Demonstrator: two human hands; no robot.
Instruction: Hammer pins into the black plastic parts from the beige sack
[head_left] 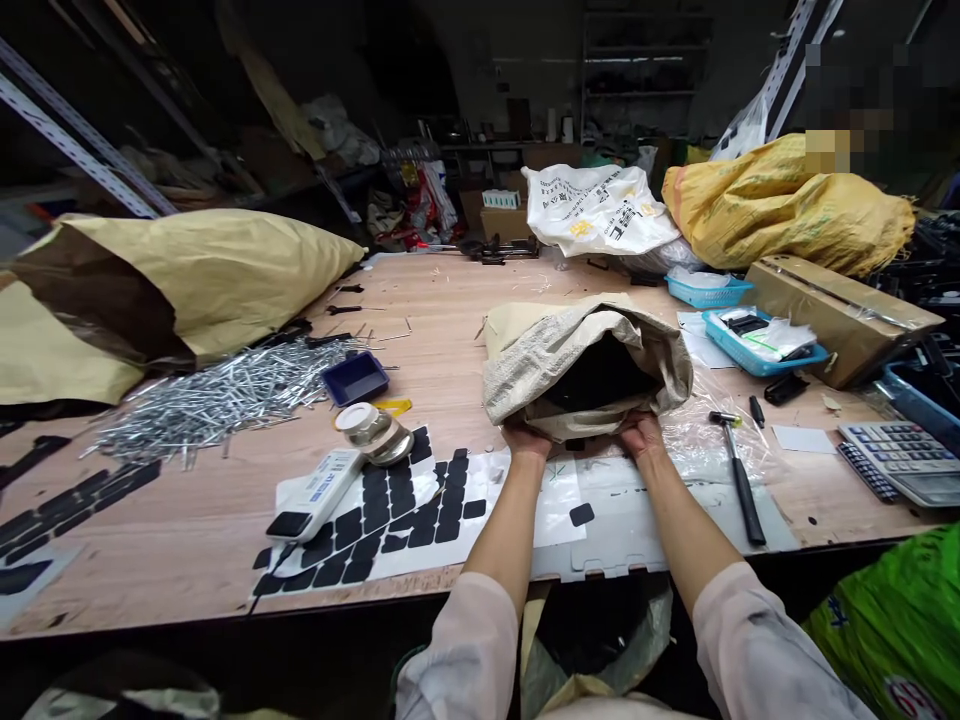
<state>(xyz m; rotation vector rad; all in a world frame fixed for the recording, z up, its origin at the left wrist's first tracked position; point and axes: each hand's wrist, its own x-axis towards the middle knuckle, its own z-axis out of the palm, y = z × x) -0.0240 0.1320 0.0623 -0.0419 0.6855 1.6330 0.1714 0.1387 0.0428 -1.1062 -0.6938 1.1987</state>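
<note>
A beige woven sack with a rolled rim lies on the table in front of me, its dark mouth facing me. My left hand grips the lower left edge of this sack. At the lower right edge, my right hand grips it too. Most fingers of both hands are hidden under the fabric, and the contents are too dark to make out. Below the hands lie a white sheet and a loose black pad. To the right rests a hammer with a black handle.
On the left are a large paper sack, a pile of metal rods, a dark blue tray, a glass jar and a white device. Blue baskets, a cardboard box and a calculator stand right.
</note>
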